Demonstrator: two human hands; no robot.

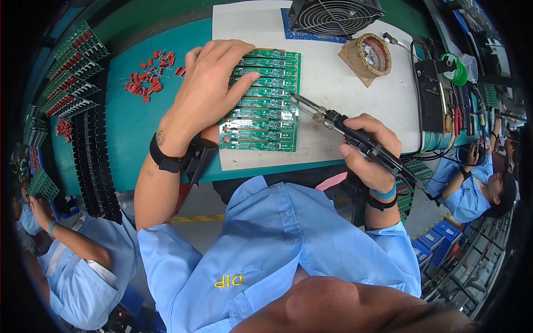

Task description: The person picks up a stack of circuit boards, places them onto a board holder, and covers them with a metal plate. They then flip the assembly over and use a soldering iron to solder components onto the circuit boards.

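Note:
A panel of green circuit boards [261, 114], several narrow strips side by side, lies on a white sheet. My left hand [214, 83] rests over its upper left part, fingers stretched toward the far edge and thumb lying across the strips. In my right hand [375, 150] is a black soldering iron [361, 139], gripped round its handle. Its metal tip points up and left, at the panel's right edge; whether it touches the board I cannot tell. Small dark parts sit along the right side of the strips.
Loose red capacitors [147, 77] with wire leads lie left on the green mat [125, 133]. A fan [333, 16] and a round tub [373, 55] stand at the back. Beyond are a black tool box [430, 94], stacked boards [78, 69] and black strips [91, 161]. Co-workers sit at both sides.

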